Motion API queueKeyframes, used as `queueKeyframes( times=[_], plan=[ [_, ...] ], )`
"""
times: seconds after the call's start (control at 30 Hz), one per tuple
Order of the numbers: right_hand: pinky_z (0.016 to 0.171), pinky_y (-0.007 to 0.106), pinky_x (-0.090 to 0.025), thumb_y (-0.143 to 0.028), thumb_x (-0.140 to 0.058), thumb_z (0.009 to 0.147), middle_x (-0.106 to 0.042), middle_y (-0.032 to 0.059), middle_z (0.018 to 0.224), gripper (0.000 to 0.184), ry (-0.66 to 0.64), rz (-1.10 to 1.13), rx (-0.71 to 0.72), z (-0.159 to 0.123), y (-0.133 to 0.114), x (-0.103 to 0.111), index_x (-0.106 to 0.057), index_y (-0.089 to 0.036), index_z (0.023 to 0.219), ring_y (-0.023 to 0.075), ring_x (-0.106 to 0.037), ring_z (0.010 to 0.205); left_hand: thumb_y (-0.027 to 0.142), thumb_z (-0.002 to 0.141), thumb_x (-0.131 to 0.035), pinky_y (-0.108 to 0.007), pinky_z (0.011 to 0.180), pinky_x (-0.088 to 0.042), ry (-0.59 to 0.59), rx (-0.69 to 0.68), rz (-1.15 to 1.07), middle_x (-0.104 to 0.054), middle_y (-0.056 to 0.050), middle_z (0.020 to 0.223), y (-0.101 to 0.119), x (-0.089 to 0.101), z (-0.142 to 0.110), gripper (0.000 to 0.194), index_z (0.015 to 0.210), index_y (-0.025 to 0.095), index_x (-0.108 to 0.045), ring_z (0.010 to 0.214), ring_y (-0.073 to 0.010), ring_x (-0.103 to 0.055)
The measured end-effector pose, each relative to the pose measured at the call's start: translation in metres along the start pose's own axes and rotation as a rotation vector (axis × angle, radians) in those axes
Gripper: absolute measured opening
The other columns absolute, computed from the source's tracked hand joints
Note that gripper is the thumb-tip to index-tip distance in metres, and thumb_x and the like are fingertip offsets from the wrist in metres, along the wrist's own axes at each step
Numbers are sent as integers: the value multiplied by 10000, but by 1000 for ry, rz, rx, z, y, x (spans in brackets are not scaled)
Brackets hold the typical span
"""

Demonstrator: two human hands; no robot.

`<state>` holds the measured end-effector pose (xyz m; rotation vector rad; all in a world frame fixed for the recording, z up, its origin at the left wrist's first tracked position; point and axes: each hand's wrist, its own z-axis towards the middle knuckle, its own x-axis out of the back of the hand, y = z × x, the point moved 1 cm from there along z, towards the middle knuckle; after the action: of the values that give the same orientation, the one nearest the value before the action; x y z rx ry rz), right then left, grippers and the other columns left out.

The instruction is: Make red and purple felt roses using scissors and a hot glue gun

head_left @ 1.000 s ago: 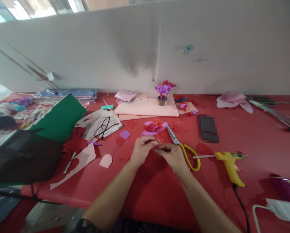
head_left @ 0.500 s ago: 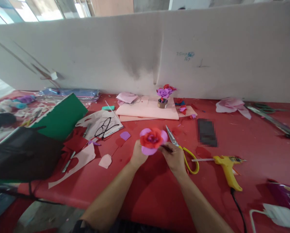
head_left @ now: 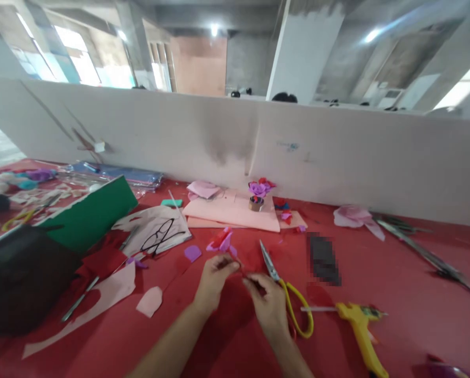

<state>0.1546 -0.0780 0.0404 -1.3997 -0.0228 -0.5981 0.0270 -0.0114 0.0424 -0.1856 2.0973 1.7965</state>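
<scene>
My left hand [head_left: 212, 278] is closed in a pinch around the thin stem of an artificial flower [head_left: 223, 241]. Red petals sit at its middle with pink-purple ones around them, and the bloom tilts away from me, beyond the left fingers. My right hand [head_left: 267, 302] pinches close by, at the stem's lower end; the exact grip is blurred and partly covered by the fingers. Just right of that hand lie scissors [head_left: 288, 296] with yellow handles, blades pointing away. A purple petal [head_left: 192, 254] and a pale pink petal [head_left: 150, 301] rest left of my left hand.
A yellow glue gun [head_left: 359, 325] and a dark pixelated object [head_left: 323, 260] lie to the right. At the back, purple and red flowers [head_left: 259, 189] stand in a tape roll [head_left: 256, 203] on pink sheets [head_left: 231, 212]. Glasses [head_left: 158, 239], a green board [head_left: 97, 215] and a black bag [head_left: 26, 283] are left.
My view has tipped upward. The flower, which faced me, now leans away and to the left, showing its side. Both hands have shifted, and the stem between them shows.
</scene>
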Motion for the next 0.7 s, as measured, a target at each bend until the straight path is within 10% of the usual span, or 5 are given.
queueKeyframes(
  times=[0.43, 0.7],
  plan=[
    [626, 327, -533, -272, -550, 821, -732, 84, 807, 180, 39, 6, 98, -5, 3, -7, -723, -233, 788, 260, -685, 720, 214, 670, -708, -256, 679, -460, -153, -4, -34, -660, -25, 656, 6, -10, -12, 74, 653, 144, -691, 651, -142, -568],
    [652, 345, -545, -119, -458, 773, -736, 66, 811, 319, -1, 25, 102, -4, 7, -15, -741, -248, 845, 247, -682, 702, 206, 532, -794, -262, 597, -468, -45, -15, 10, -670, -21, 594, 7, -12, -12, 107, 580, 161, -709, 569, -152, -563]
  ],
)
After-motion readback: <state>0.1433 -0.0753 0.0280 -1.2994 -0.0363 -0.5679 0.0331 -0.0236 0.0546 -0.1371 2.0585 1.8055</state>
